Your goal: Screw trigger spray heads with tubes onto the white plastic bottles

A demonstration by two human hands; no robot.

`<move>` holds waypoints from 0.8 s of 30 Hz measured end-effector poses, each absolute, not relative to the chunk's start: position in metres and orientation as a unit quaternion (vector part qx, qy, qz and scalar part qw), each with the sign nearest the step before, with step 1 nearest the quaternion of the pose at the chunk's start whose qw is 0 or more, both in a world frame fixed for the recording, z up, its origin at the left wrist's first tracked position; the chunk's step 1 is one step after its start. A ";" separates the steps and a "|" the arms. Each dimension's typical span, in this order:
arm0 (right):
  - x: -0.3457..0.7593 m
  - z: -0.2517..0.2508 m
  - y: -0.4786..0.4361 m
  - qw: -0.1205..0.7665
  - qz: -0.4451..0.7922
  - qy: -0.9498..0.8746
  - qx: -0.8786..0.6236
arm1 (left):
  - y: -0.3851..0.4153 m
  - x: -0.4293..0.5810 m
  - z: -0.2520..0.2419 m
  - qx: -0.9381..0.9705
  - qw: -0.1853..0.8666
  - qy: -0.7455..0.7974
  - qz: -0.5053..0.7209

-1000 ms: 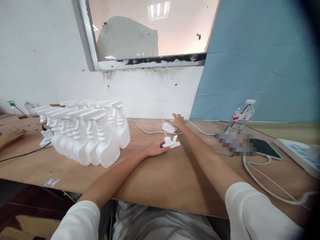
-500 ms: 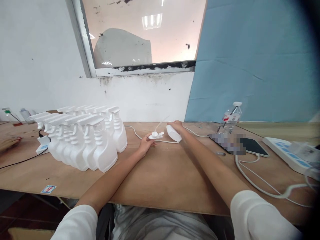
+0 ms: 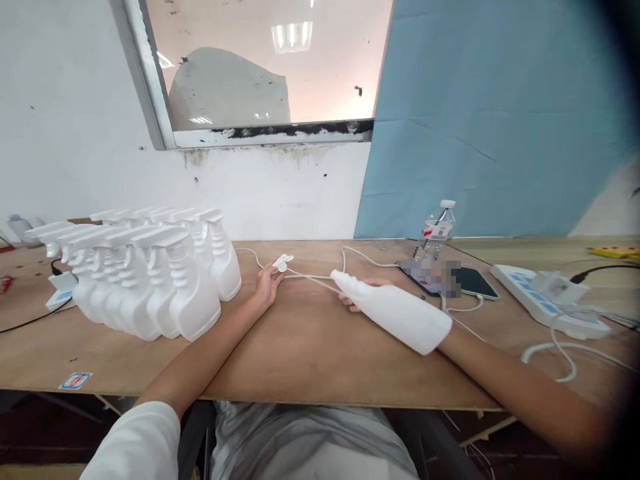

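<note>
My left hand is closed on a white trigger spray head, left of the table's middle. From that head a thin dip tube slants right, towards the bottle's neck; whether its tip meets the bottle or my fingers I cannot make out. My right hand, partly hidden behind the bottle, grips a white bottle. The bottle lies tilted, its narrow open neck pointing left and its base against my forearm. Left of my left arm stand several white spray bottles in rows, with heads fitted.
On the right are a clear water bottle, a phone and a white power strip with loose cables. A white cable runs behind my hands. The wooden table meets the wall under a window.
My right hand has swung the bottle round, so its neck now faces left. The dip tube, which pointed up, now slants towards the bottle. The view has shifted rightward.
</note>
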State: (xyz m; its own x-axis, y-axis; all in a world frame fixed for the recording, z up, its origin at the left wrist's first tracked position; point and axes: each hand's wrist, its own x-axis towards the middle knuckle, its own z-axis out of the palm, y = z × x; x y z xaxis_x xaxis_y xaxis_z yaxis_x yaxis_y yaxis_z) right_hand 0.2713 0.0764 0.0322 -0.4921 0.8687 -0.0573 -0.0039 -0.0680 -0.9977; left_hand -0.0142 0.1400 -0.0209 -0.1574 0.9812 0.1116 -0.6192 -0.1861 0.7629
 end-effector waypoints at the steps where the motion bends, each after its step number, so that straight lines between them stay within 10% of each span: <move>1: 0.269 0.027 0.074 0.330 0.664 -0.575 -0.346 | 0.140 -0.015 -0.021 0.303 0.565 0.288 0.711; 24: 0.284 0.008 0.093 0.237 0.793 -0.525 -0.196 | 0.152 -0.028 -0.024 0.205 0.497 0.293 0.791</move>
State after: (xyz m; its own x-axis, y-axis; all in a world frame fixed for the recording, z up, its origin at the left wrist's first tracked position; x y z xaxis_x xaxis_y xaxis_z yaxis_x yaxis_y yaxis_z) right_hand 0.2838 0.0929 0.0078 -0.8110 0.5819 -0.0612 -0.1706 -0.3353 -0.9265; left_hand -0.0282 0.1517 -0.0235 -0.4216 0.9062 0.0327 -0.6664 -0.3341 0.6665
